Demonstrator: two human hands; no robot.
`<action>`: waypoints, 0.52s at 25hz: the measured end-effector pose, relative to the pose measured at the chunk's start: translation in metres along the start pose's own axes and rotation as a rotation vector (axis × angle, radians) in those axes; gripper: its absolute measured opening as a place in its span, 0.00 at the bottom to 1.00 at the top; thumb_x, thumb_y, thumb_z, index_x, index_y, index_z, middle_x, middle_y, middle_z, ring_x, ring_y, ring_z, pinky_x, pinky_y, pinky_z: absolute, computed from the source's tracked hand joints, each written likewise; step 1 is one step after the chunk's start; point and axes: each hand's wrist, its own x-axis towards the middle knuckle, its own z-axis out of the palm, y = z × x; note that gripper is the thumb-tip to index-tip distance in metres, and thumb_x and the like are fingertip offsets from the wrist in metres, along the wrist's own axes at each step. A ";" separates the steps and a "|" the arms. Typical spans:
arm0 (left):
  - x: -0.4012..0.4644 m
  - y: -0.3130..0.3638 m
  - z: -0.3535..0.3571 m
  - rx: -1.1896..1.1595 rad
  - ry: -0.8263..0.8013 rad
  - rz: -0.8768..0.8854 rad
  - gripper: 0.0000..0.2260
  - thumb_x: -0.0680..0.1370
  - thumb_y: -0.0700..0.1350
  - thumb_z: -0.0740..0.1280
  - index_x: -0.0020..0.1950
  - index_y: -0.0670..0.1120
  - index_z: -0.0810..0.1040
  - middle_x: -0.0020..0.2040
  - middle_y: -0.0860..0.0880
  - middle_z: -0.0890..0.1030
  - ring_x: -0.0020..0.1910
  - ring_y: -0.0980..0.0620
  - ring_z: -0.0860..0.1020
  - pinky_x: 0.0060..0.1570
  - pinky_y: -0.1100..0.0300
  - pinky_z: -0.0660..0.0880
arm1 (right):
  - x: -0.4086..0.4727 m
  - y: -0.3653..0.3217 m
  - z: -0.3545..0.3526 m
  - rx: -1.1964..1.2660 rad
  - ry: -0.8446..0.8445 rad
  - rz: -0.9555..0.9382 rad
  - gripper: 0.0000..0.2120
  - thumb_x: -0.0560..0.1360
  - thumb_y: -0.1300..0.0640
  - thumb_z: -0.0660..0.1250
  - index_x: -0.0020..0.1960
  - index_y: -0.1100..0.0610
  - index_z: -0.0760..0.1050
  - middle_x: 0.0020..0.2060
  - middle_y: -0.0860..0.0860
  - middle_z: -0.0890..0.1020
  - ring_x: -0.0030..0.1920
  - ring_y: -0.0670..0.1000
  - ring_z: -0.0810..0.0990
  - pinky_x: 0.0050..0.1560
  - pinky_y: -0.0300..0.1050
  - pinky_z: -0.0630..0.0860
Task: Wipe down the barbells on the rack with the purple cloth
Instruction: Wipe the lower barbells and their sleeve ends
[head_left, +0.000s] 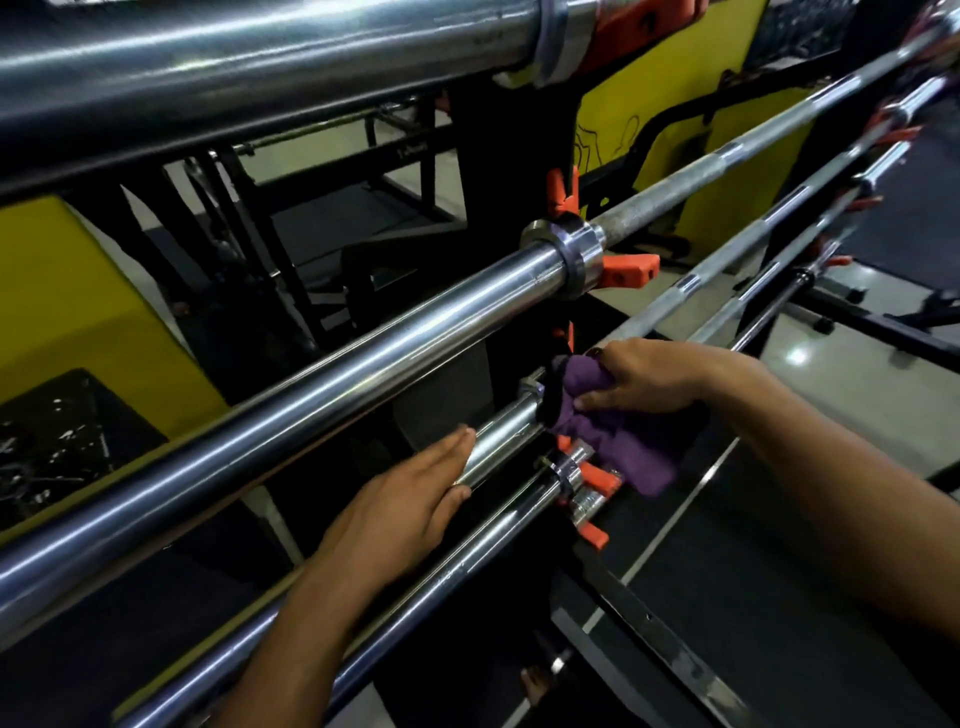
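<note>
The right hand grips the crumpled purple cloth against a shiny chrome barbell sleeve, where the left hand rests with flat, straight fingers.

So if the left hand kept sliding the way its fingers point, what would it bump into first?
The left hand lies flat on a shiny chrome barbell sleeve, fingers pointing up along it. Going on, it would probably first meet the crumpled purple cloth held by the right hand at the sleeve's collar.
</note>
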 end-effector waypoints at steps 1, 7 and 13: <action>0.000 -0.001 0.001 -0.003 0.002 0.000 0.26 0.84 0.53 0.60 0.81 0.58 0.55 0.76 0.66 0.52 0.73 0.67 0.57 0.66 0.74 0.54 | -0.009 0.001 -0.001 0.017 -0.009 0.016 0.22 0.78 0.39 0.66 0.51 0.60 0.76 0.46 0.54 0.82 0.40 0.50 0.78 0.36 0.41 0.71; 0.002 -0.003 0.003 0.028 0.020 0.013 0.26 0.84 0.53 0.58 0.81 0.57 0.54 0.79 0.62 0.54 0.75 0.65 0.59 0.67 0.75 0.51 | -0.027 -0.019 0.042 0.266 0.850 -0.132 0.19 0.79 0.46 0.64 0.63 0.58 0.75 0.55 0.53 0.79 0.56 0.55 0.76 0.60 0.52 0.73; 0.000 0.000 0.007 0.098 0.028 0.011 0.26 0.83 0.51 0.63 0.80 0.52 0.61 0.79 0.55 0.62 0.75 0.56 0.67 0.67 0.67 0.60 | 0.046 -0.061 0.057 -0.084 0.576 -0.185 0.22 0.77 0.40 0.59 0.55 0.57 0.78 0.51 0.58 0.83 0.55 0.60 0.80 0.58 0.51 0.72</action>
